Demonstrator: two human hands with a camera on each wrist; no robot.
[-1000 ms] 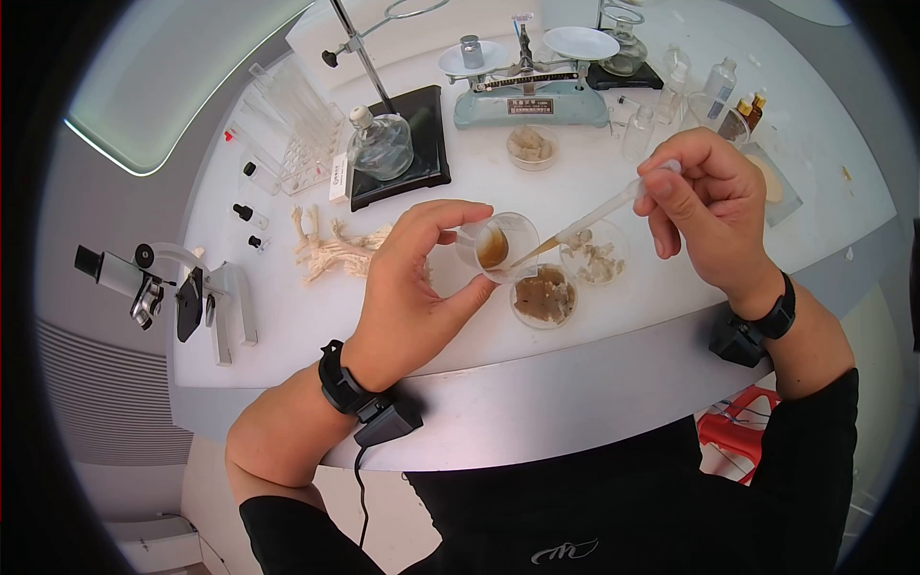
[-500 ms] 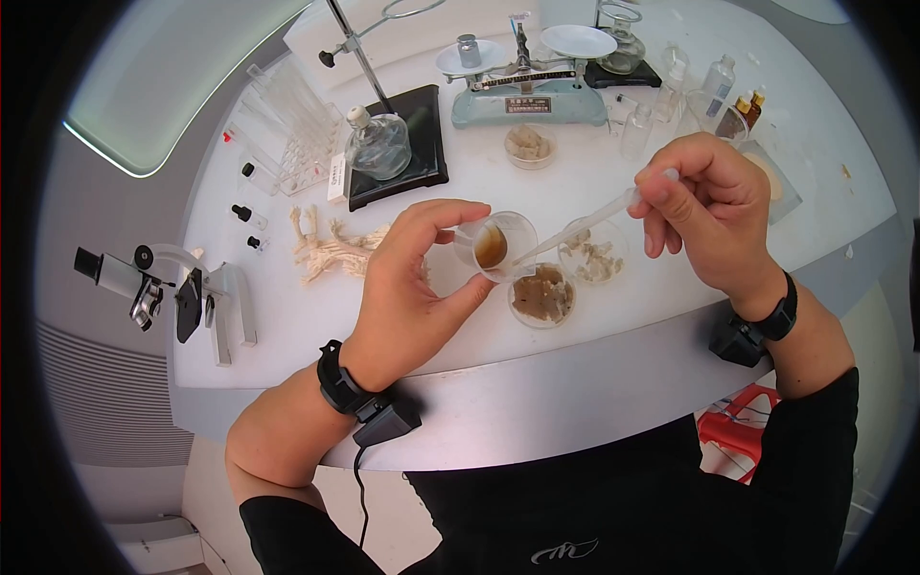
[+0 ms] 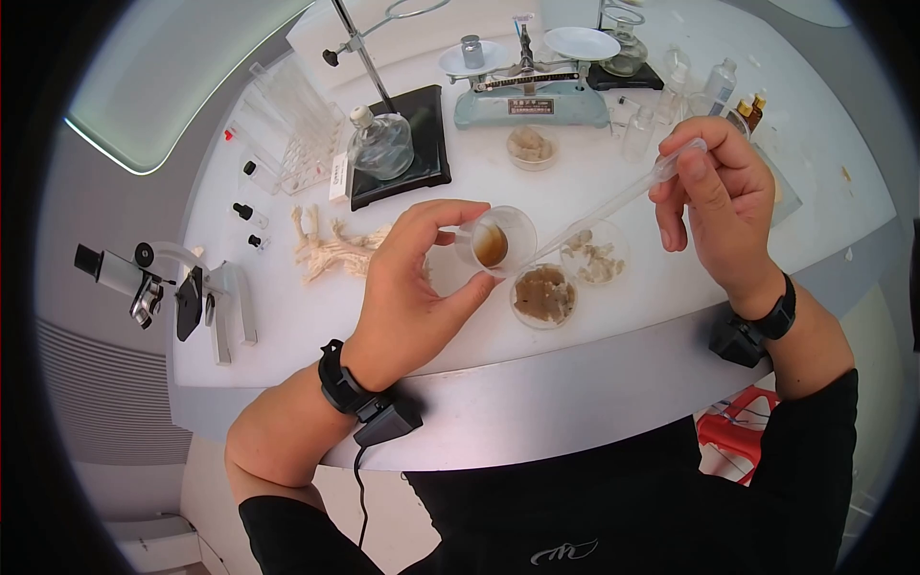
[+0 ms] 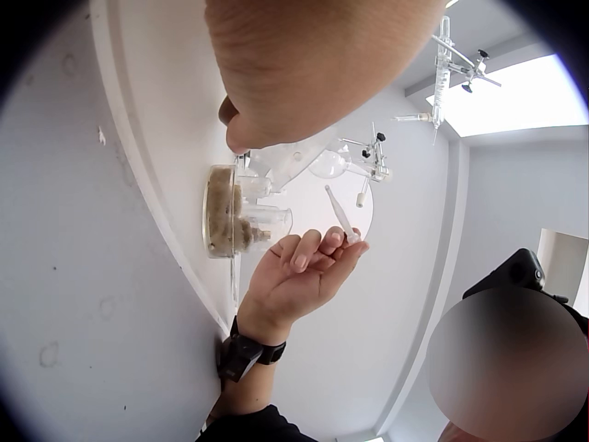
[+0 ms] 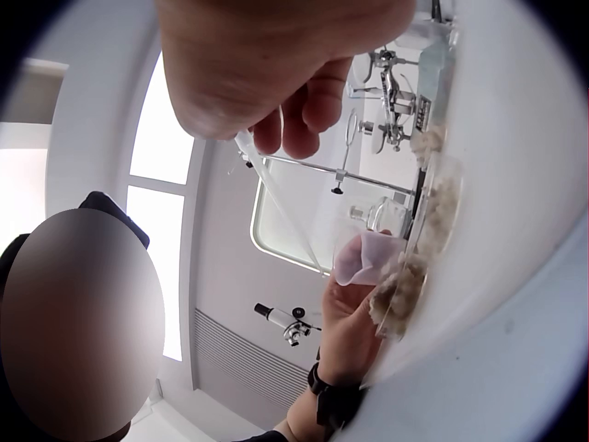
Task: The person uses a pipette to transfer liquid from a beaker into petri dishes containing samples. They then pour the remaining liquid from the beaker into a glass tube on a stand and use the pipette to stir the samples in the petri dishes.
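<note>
My left hand [image 3: 407, 287] grips a small clear cup [image 3: 518, 233] between fingers and thumb. The cup leans toward me and has brown liquid [image 3: 491, 246] in it. A long translucent plastic dropper [image 3: 609, 208] is pinched near its bulb by my right hand [image 3: 721, 196], slanting down so its tip sits right at the cup's near rim. Under the cup and dropper are a petri dish of wet brown pieces [image 3: 544, 295] and one of pale torn pieces [image 3: 596, 261]. From the right wrist view, the dropper [image 5: 287, 204] points down toward the cup [image 5: 363, 258].
Behind stand a balance scale [image 3: 532, 107], another petri dish of pale matter [image 3: 532, 146] and a stoppered flask [image 3: 380, 149] on a black stand base [image 3: 431, 134]. Cotton strands [image 3: 326, 251] and a microscope [image 3: 192, 297] are at left, several bottles [image 3: 721, 81] at back right.
My right hand has shifted up and to the right, drawing the dropper back a little. Brown liquid visible in the dropper's lower end a second ago no longer shows. The left hand has stayed still.
</note>
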